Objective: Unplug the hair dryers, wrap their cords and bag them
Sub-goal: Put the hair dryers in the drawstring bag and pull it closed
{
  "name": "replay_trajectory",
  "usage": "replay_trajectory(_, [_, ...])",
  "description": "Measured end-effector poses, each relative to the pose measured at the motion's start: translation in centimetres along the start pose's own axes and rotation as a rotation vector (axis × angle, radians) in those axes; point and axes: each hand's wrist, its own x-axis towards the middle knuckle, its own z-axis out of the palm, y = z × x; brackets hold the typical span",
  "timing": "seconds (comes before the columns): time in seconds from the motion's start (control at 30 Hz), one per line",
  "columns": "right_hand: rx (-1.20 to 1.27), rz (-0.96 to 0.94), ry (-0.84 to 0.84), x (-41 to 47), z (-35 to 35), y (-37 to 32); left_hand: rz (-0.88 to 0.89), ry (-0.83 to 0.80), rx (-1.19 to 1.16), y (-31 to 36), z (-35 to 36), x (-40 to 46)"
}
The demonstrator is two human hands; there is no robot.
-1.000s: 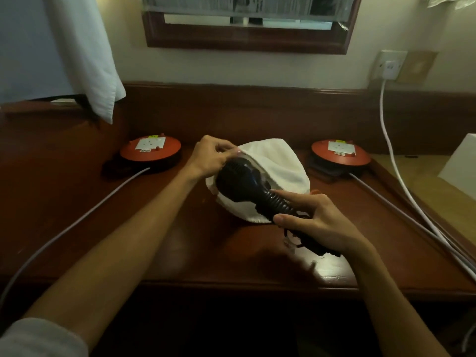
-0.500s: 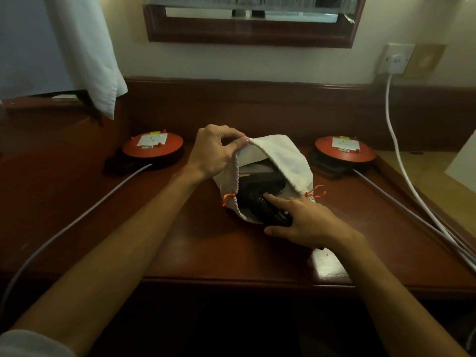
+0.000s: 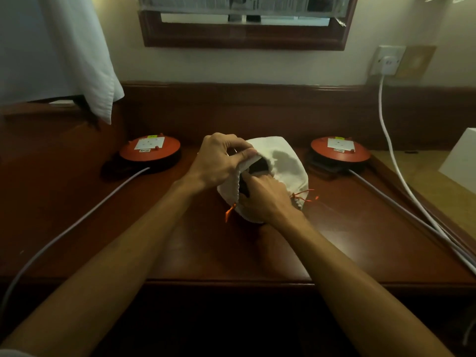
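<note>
Pushing the hair dryer [image 3: 246,182] down into the drawstring bag [image 3: 286,166] at desk centre.
Your left hand [image 3: 221,161] pinches the bag's rim at 10 o'clock to hold the mouth open; your right hand [image 3: 265,199] reaches inside, whether its fingers grip the dryer you cannot tell.

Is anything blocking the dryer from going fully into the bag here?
Nothing visible does. The left hand pinches the bag rim up, so the mouth is open, and the right hand is pushing the dark dryer in through it. The orange drawstrings hang loose at the sides, clear of the opening.
</note>
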Motion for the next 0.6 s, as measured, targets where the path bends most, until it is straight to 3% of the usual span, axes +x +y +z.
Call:
replay_trajectory(0.23, [0.157,0.157,-0.045,3.3,2.2,-1.4,0.001,-0.072,0.045,-0.4,-1.6,0.3])
replay_trajectory(0.43, [0.668,0.034,-0.272,0.4,0.6,2.8,-0.071,-0.121,-0.039,-2.3,-1.8,-0.6])
replay_trajectory(0.53, [0.654,0.157,-0.255,-2.2,1.1,4.1,-0.133,-0.222,-0.111,-2.6,-0.6,-1.3])
replay_trajectory(0.6, [0.533,0.263,-0.116,-3.0,2.6,4.0,-0.164,-0.32,-0.112,-2.4,0.9,-1.8])
